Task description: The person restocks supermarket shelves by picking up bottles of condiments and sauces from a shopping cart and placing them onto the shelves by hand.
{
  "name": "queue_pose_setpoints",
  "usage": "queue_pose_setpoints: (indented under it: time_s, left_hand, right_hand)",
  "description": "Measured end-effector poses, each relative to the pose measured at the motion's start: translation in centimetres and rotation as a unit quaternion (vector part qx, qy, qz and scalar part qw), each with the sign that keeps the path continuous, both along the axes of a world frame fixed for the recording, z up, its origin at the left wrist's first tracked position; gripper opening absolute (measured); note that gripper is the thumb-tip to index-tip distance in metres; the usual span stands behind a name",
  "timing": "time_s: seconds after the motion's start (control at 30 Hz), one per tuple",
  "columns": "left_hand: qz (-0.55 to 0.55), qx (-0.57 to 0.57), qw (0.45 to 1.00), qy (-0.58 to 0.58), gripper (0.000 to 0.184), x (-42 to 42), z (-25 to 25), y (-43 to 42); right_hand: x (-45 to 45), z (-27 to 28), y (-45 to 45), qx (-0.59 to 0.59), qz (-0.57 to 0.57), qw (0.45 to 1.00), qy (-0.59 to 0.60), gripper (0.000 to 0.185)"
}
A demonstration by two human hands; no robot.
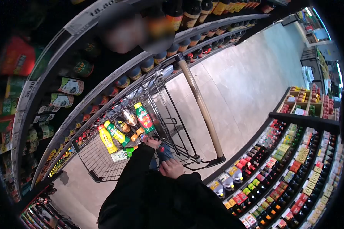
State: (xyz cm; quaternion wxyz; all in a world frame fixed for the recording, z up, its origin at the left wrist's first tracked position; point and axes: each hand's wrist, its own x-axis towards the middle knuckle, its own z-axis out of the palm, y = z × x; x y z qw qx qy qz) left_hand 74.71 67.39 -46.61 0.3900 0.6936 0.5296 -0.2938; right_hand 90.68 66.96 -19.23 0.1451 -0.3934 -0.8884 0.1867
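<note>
My left hand (153, 143) is closed around a small dark bottle (143, 138) with red parts, held over the wire shopping cart (88, 165). Its fingers cover much of the bottle. My right hand (172, 168) is near the cart's side, close to blue denim, fingers loosely bent and apart with nothing visible in them. Inside the cart lie a yellow pack (107, 139), a green-and-yellow pack (117, 133), a green-and-red pack (144, 117), two dark oval-fronted packs (130, 117) and a white-and-green pack (119, 155).
The cart's handle bar (199, 105) slants across the middle. Shelves of jars and bottles (72, 86) curve along the left, close to the cart. Another bottle shelf (269, 168) stands at the lower right. Pale floor (240, 80) runs between them, toward fruit bins (302, 100).
</note>
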Motion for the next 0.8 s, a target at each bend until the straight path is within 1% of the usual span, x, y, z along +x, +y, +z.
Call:
queue_pose_setpoints:
  time_s: [0.07,0.1,0.13,0.17,0.2,0.23,0.27,0.33,0.37,0.4,0.43,0.47,0.53,0.57,0.6,0.67,0.73,0.8]
  left_hand:
    - [-0.026,0.118,0.991,-0.056,0.036,-1.4,2.2,-0.6]
    - [-0.048,0.126,0.988,-0.073,0.042,-2.1,3.5,-0.4]
    - [-0.020,0.072,0.992,-0.103,0.045,-2.8,6.0,0.5]
    - [0.026,0.131,0.980,-0.146,0.046,-3.5,6.8,-0.2]
    - [0.070,0.190,0.961,-0.188,0.047,-4.2,6.1,-1.3]
    - [0.140,0.145,0.948,-0.244,0.051,-5.0,8.4,-1.4]
    - [0.082,0.232,0.939,-0.241,0.056,-6.1,10.7,-1.6]
    - [0.148,0.275,0.920,-0.235,0.053,-7.2,11.6,-3.1]
    - [0.150,0.283,0.919,-0.231,0.053,-8.2,12.4,-3.4]
    - [0.204,0.294,0.894,-0.268,0.052,-9.1,15.5,-4.0]
    - [0.258,0.303,0.866,-0.305,0.051,-10.0,18.8,-4.7]
    - [0.260,0.307,0.865,-0.301,0.051,-10.9,21.4,-5.4]
    - [0.337,0.326,0.808,-0.358,0.048,-13.0,25.8,-6.6]
    - [0.365,0.325,0.790,-0.369,0.045,-13.9,28.1,-7.4]
    - [0.398,0.318,0.779,-0.365,0.044,-14.8,29.3,-8.5]
    - [0.428,0.364,0.748,-0.353,0.041,-16.5,31.9,-10.4]
    - [0.504,0.366,0.702,-0.346,0.038,-17.7,34.6,-12.2]
    - [0.542,0.409,0.655,-0.333,0.038,-18.9,35.5,-14.2]
  right_hand:
    - [-0.1,0.0,-0.1,0.001,0.009,1.000,-0.004,0.022]
    - [0.0,0.0,-0.1,-0.004,0.019,1.000,-0.018,0.022]
    - [0.1,-0.1,-0.3,-0.009,0.028,0.999,-0.033,0.022]
    - [0.1,-0.1,-0.4,-0.002,0.035,0.999,-0.031,0.022]
    - [0.1,-0.2,-0.5,-0.017,0.033,0.999,-0.039,0.022]
    - [0.0,-0.2,-0.5,-0.032,0.030,0.998,-0.046,0.022]
    - [-0.1,-0.1,-0.4,-0.022,0.033,0.998,-0.042,0.022]
    - [0.0,-0.3,-0.6,-0.034,0.005,0.996,-0.078,0.018]
    - [-0.1,-0.8,-0.8,-0.054,-0.015,0.996,-0.075,0.018]
    - [-0.1,-1.1,-0.8,-0.050,-0.010,0.996,-0.072,0.018]
    - [-0.1,-1.1,-0.8,-0.040,-0.039,0.996,-0.067,0.017]
    - [-0.2,-0.9,-0.8,-0.031,-0.068,0.995,-0.062,0.017]
    - [-0.3,-0.3,-0.3,-0.023,-0.092,0.993,-0.066,0.016]
    - [-0.3,0.3,0.1,-0.019,-0.100,0.993,-0.056,0.015]
    - [0.2,-0.1,0.3,-0.008,-0.094,0.994,-0.055,0.015]
    - [0.8,-0.5,1.2,0.018,-0.106,0.990,-0.094,0.015]
    - [2.0,-1.1,2.2,0.039,-0.104,0.988,-0.104,0.015]
    - [3.1,-1.4,3.2,0.035,-0.106,0.987,-0.118,0.015]
